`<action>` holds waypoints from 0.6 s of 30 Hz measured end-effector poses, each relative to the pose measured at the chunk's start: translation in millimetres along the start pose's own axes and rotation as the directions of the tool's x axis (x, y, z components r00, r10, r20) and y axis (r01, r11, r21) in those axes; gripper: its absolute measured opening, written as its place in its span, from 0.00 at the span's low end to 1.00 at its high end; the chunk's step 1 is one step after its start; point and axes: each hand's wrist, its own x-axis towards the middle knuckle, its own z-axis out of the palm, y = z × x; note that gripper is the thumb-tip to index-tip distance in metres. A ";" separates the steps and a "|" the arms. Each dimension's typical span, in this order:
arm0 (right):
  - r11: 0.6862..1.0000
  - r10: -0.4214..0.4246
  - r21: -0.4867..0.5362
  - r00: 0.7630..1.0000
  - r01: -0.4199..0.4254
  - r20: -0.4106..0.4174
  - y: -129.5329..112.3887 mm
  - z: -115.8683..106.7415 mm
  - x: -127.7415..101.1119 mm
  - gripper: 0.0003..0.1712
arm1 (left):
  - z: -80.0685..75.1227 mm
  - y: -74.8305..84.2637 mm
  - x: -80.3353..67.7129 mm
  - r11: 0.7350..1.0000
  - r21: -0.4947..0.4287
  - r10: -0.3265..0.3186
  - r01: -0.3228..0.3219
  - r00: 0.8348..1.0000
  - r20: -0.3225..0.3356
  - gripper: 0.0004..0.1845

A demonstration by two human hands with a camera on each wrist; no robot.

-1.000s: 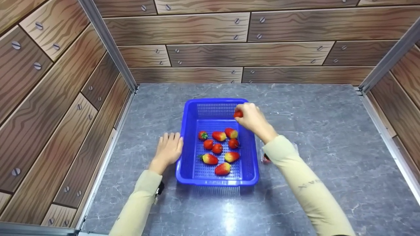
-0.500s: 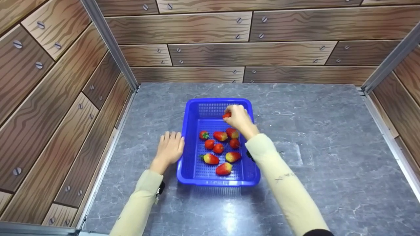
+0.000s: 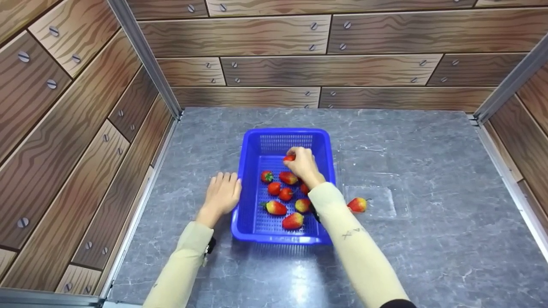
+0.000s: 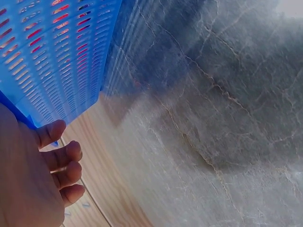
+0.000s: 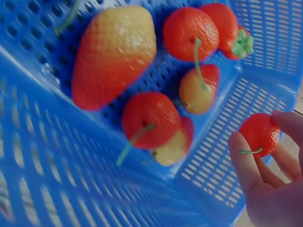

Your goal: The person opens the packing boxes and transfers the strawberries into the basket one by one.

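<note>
A blue perforated basket (image 3: 242, 158) stands mid-table. In it lie several red-and-yellow strawberries (image 3: 276, 208), one with green leaves showing, and a few round red cherries (image 3: 274, 188) with thin green stems. Over the basket's far part, my right hand (image 3: 304, 166) pinches another cherry (image 5: 260, 135) between thumb and fingers, its stem showing in the right wrist view. My left hand (image 3: 221, 193) rests against the basket's left side, its fingers relaxed in the left wrist view and pressing on the outer rim. The right forearm hides part of the basket's right edge.
Right of the basket, a clear plastic container (image 3: 381, 201) lies on the grey marbled table (image 3: 428, 171); its outline is faint. A strawberry (image 3: 357, 205) is at its left part. Wood-patterned walls (image 3: 274, 38) close off the back and sides.
My right hand has moved left and down from the basket's right rim to over its inside, carrying the cherry. The strawberry by the clear container has come into view. My left hand stays put.
</note>
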 end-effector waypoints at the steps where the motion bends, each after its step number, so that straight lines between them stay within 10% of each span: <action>1: 1.000 0.006 0.005 1.000 -0.006 0.002 1.2 2.4 0.1 0.15 | 0.3 0.0 -0.1 1.000 0.001 0.002 -0.002 1.000 -0.005 0.15; 18: 0.999 -0.045 -0.008 0.998 0.046 0.039 11.0 29.1 2.8 0.21 | -1.6 0.0 -0.6 1.000 -0.014 0.008 -0.008 1.000 -0.014 0.14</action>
